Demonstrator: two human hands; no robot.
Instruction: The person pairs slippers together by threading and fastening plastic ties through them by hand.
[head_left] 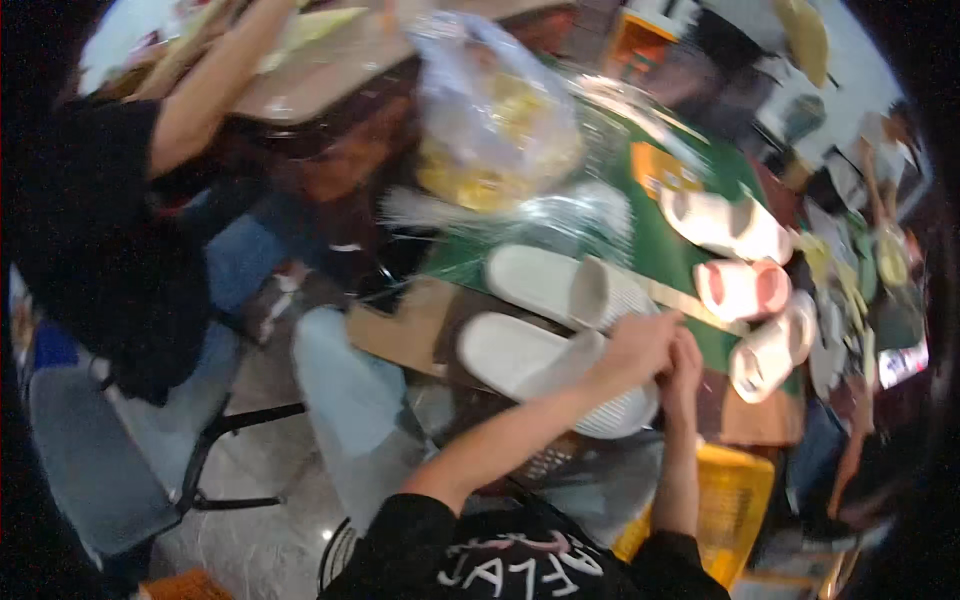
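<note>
My left hand point(636, 350) reaches over the toe end of a white slide sandal point(505, 350), with its fingers bent and pinched together. My right hand point(683, 362) meets it fingertip to fingertip, also closed. Whatever the fingers may hold is too small and blurred to make out. Just beyond lies a second white slide sandal point(530, 282), parallel to the first, its strap close to my left hand. To the right of my hands are a cream slide sandal point(708, 218), a small pink slide sandal point(742, 287) and a pale pink slide sandal point(768, 352).
A plastic bag of yellow things point(505, 130) and crumpled clear wrap point(560, 215) lie on the green tabletop point(465, 258). Cardboard point(400, 325) covers its left edge. A yellow crate point(735, 500) stands by my right arm. Another person point(110, 240) sits at left.
</note>
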